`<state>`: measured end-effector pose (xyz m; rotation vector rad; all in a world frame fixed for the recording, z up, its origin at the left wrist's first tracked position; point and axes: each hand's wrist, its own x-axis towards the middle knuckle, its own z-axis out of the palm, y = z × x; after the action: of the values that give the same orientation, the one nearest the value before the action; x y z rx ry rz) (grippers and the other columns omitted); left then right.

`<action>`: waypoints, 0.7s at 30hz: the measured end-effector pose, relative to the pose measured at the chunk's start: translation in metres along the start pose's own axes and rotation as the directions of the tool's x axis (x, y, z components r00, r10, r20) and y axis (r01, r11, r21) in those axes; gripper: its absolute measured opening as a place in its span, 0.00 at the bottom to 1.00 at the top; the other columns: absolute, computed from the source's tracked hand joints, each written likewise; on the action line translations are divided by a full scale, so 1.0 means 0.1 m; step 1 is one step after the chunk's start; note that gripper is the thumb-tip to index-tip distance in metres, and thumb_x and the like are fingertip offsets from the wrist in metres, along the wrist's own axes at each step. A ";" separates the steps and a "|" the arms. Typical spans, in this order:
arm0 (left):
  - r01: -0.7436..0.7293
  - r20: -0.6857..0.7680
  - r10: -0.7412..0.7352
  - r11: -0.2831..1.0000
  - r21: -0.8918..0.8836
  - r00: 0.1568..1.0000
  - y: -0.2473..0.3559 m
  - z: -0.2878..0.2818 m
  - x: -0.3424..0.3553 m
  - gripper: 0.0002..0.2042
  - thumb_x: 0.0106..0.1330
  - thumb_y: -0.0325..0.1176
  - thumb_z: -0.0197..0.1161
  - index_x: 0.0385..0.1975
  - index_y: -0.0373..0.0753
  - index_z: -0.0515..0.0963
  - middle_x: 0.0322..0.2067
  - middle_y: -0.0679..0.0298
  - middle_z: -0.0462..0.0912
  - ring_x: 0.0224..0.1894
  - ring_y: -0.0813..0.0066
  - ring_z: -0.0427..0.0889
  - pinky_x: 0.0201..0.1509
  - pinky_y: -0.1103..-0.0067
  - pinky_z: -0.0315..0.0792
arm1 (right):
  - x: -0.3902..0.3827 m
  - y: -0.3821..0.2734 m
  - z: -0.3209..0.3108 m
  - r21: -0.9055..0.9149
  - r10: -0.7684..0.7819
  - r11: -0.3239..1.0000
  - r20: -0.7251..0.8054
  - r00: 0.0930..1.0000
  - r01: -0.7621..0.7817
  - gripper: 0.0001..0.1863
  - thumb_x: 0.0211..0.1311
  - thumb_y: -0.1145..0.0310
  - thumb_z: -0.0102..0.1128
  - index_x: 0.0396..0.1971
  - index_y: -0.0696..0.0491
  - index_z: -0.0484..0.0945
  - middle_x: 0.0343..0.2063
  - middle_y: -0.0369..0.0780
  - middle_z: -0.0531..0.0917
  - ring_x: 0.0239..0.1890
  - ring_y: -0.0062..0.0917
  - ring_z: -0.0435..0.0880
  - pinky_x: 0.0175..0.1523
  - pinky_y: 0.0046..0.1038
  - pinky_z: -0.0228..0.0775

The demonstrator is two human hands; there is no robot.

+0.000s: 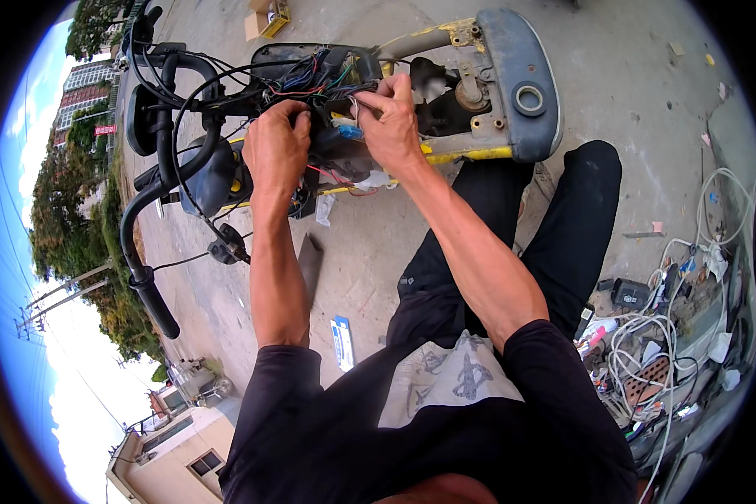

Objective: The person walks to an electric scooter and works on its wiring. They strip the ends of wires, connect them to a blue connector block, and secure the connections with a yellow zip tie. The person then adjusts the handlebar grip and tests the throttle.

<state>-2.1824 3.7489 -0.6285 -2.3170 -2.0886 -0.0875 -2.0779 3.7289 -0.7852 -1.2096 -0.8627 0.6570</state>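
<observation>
Both hands sit in the wire bundle (323,84), handlebar (155,168) left, footboard (512,84) right.

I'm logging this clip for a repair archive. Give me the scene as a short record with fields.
setting: outdoors, concrete ground
main thing: scooter with its front panel off, wiring exposed
left hand: fingers in the wiring, by the handlebar
right hand: pinching wires near a blue connector
on ground: white cables and small parts at right, cardboard box at top
</observation>
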 end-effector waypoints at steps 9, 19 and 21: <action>-0.009 -0.065 0.018 0.989 0.146 0.998 0.03 0.11 0.02 0.12 0.70 0.41 0.65 0.48 0.49 0.89 0.38 0.53 0.90 0.45 0.48 0.89 0.49 0.60 0.80 | 0.00 -0.21 -0.16 -0.203 0.095 0.977 0.127 0.987 -0.068 0.09 0.63 0.63 0.71 0.41 0.48 0.90 0.42 0.40 0.71 0.40 0.39 0.82 0.44 0.43 0.76; 0.016 -0.050 -0.006 0.981 0.194 0.999 0.06 0.13 0.06 0.12 0.69 0.40 0.66 0.48 0.49 0.89 0.39 0.51 0.90 0.46 0.47 0.89 0.50 0.58 0.80 | 0.13 -0.25 -0.22 -0.384 0.031 0.921 0.245 0.969 0.068 0.10 0.67 0.61 0.66 0.44 0.46 0.89 0.47 0.46 0.75 0.42 0.46 0.86 0.45 0.48 0.79; 0.004 -0.056 0.007 0.982 0.187 0.998 0.05 0.14 0.05 0.11 0.69 0.40 0.66 0.47 0.48 0.89 0.39 0.51 0.90 0.45 0.46 0.89 0.50 0.58 0.80 | 0.12 -0.27 -0.21 -0.377 0.055 0.925 0.239 0.969 0.040 0.10 0.67 0.62 0.66 0.44 0.46 0.89 0.47 0.46 0.75 0.41 0.47 0.86 0.46 0.48 0.78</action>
<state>-2.1762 3.7541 -0.6419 -2.1816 -1.9747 0.0409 -2.0544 3.7216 -0.7591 -1.4989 -1.2363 0.6741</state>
